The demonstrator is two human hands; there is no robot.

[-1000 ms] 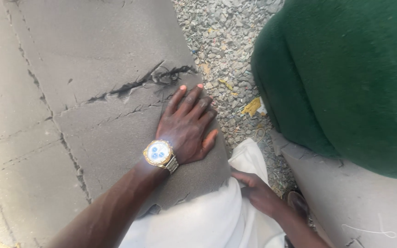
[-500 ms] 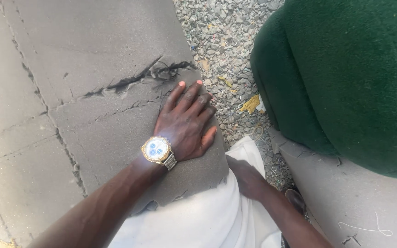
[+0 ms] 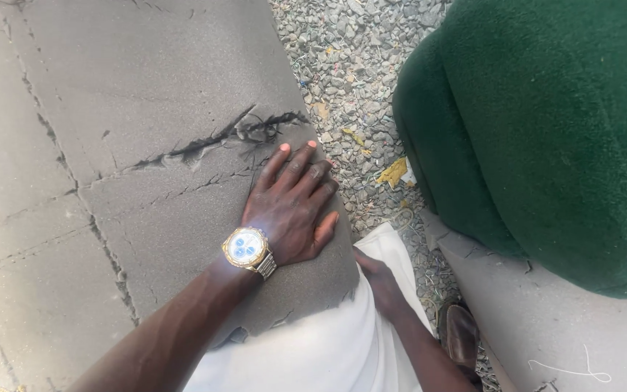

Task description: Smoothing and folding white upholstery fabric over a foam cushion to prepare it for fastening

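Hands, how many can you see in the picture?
2. The left hand, wearing a gold watch, lies flat on the cracked grey foam sheet. The right hand sits at the foam's edge, its fingers partly hidden under it.

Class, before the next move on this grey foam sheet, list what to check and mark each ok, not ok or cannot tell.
1. Left hand flat on the foam sheet: ok.
2. Right hand gripping the foam's edge: cannot tell, fingers hidden.
3. Foam intact: not ok, a tear runs ahead of the fingertips.
4. Watch clear of the tear: ok.
5. Green cushion off the foam: ok.
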